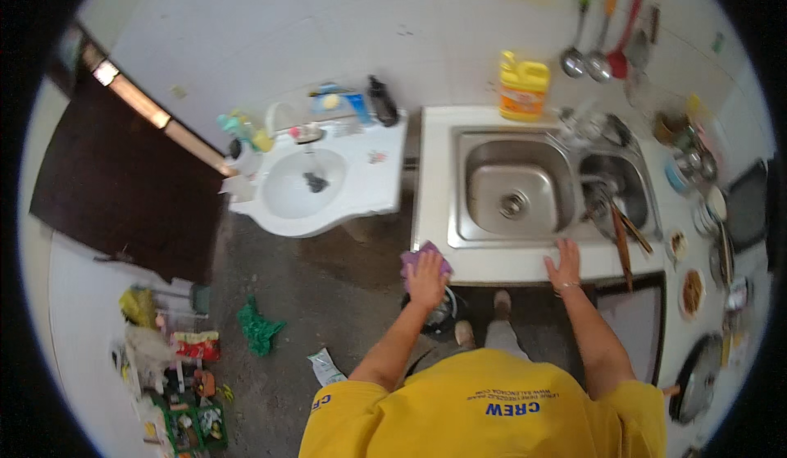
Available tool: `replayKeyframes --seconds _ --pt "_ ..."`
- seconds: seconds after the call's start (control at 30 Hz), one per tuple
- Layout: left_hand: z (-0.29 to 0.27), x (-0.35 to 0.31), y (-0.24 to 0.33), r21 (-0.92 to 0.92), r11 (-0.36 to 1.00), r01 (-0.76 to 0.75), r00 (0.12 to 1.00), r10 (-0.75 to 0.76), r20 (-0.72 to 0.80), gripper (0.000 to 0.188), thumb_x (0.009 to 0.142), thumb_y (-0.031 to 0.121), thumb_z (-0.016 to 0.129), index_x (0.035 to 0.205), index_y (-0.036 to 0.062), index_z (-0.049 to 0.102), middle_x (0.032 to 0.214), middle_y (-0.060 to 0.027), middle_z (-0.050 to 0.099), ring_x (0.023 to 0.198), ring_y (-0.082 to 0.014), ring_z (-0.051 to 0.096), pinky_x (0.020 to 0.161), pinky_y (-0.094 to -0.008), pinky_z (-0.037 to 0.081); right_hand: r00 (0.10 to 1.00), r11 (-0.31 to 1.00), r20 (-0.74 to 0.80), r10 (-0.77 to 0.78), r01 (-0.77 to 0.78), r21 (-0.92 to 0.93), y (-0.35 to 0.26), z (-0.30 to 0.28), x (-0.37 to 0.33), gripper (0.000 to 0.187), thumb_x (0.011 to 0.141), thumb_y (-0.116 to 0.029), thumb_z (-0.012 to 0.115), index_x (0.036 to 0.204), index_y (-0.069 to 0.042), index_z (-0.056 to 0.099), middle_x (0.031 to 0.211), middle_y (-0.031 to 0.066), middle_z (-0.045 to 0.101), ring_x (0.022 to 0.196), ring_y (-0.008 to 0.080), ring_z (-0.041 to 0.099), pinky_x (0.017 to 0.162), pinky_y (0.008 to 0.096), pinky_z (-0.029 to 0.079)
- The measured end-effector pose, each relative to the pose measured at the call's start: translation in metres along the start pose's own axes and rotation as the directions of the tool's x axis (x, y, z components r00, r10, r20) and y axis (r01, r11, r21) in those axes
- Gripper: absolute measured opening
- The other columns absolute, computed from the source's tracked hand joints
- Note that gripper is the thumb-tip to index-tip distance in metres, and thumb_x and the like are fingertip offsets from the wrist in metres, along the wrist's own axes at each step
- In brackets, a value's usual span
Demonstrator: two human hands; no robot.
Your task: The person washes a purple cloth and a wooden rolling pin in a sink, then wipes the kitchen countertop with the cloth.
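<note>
At the front left corner of the white counter (pixel 508 273), my left hand (pixel 428 282) holds a crumpled purple cloth (pixel 414 259) against the edge. The fingers lie over the cloth, which hides part of the grip. My right hand (pixel 564 268) rests on the counter's front edge, its fingers spread and nothing in it. Just beyond my hands is a double steel sink (pixel 512 177). Its larger left basin shows a drain; the smaller right basin (pixel 631 179) holds metal utensils, with long wooden handles (pixel 620 249) leaning out over the front rim.
A white washbasin (pixel 287 212) stands left of the counter. Behind the sink are a yellow jug (pixel 523 89) and hanging ladles (pixel 598 68). Bowls and pans line the right side. A black bin (pixel 447 314) sits below my left hand. A green bag (pixel 258 325) lies on the floor.
</note>
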State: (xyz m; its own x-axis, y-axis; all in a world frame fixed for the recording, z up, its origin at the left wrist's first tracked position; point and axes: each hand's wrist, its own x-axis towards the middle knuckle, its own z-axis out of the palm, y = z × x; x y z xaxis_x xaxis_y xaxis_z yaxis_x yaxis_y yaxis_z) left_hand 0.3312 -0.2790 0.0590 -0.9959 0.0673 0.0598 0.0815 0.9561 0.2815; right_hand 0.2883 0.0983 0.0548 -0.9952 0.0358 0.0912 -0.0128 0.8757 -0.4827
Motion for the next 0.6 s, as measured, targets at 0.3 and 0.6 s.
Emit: replayKeyframes --seconds 0.3,0.6 --pt "0.014 0.003 0.053 -0.065 0.998 0.027 1.000 -0.027 0.009 0.053 0.086 0.027 0.052 0.133 0.0081 0.039 0.142 -0.0114 0.032 0.134 -0.0291 0.023 0.106 -0.0564 0.009 0.990 0.991 0.033 0.134 -0.133 -0.030 0.024 -0.016 -0.062 0.058 0.088 -0.038 0.052 0.133 -0.005 0.038 0.143 0.0197 0.025 0.131 0.0370 0.022 0.108 0.0425 0.020" --pt "0.023 0.013 0.094 -0.013 0.999 -0.042 0.998 0.043 0.047 0.055 0.085 0.026 0.053 0.134 0.0076 0.037 0.142 -0.0119 0.032 0.134 -0.0297 0.023 0.105 -0.0572 0.010 0.979 0.993 0.172 0.113 -0.105 -0.055 0.019 -0.037 -0.068 0.072 0.084 -0.047 0.053 0.139 -0.008 0.028 0.147 0.0174 0.014 0.135 0.0351 0.013 0.110 0.0429 0.014"
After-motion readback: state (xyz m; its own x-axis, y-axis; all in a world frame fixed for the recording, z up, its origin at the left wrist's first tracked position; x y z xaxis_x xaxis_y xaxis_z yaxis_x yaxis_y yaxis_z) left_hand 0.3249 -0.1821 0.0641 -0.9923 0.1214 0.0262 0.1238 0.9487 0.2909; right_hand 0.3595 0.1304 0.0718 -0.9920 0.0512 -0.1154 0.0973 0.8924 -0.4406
